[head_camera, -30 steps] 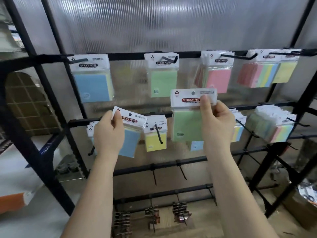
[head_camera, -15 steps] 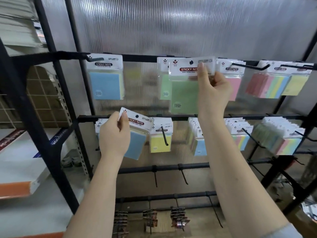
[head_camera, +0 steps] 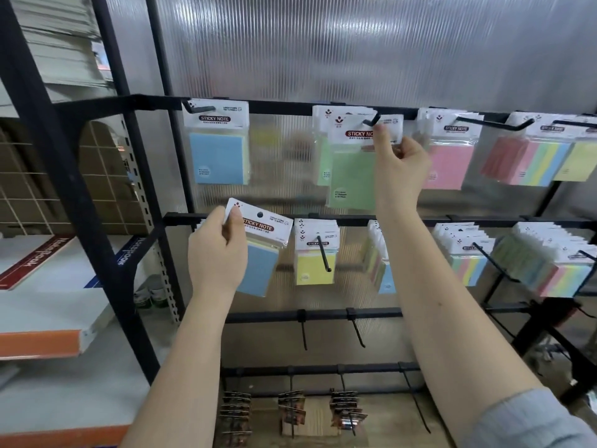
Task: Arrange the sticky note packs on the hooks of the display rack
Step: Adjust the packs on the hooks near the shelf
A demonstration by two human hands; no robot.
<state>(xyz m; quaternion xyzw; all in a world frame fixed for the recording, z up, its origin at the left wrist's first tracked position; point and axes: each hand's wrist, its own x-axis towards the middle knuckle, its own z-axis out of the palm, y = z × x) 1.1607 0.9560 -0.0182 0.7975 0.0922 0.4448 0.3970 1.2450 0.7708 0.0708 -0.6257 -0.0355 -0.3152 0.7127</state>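
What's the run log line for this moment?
right hand: threading green pack onto top-row hook | left hand: holding blue pack | phase: hanging

green sticky note pack (head_camera: 353, 176) at top-row hook (head_camera: 371, 119), tilted blue pack (head_camera: 258, 250) beside middle rail

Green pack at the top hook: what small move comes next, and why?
Probably push the green pack back along the top hook. The right hand pinches its header with the hook tip at the hang hole, so it looks barely threaded, in front of the green packs already hanging there. The left hand holds a blue pack, waiting.
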